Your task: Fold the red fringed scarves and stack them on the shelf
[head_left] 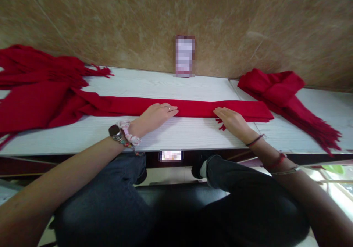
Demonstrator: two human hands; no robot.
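A red scarf [193, 108] lies stretched in a long folded strip along the white tabletop, its left part loose and rumpled. My left hand [156, 117] rests flat on the strip near its middle, fingers stretched to the right, a ring on one finger. Farther right, my right hand [231, 120] lies on the same strip with its fingers extended to the left. A few tassels stick out from under the scarf's lower edge beside the right fingertips. Neither hand grips the cloth.
At the right lies another folded red scarf [275, 89] with a fringed end. More red fringed cloth [41, 65] is heaped at the left. A blurred upright rectangular object [184, 56] stands against the brown marbled wall. The white table [193, 136] ends just above my knees.
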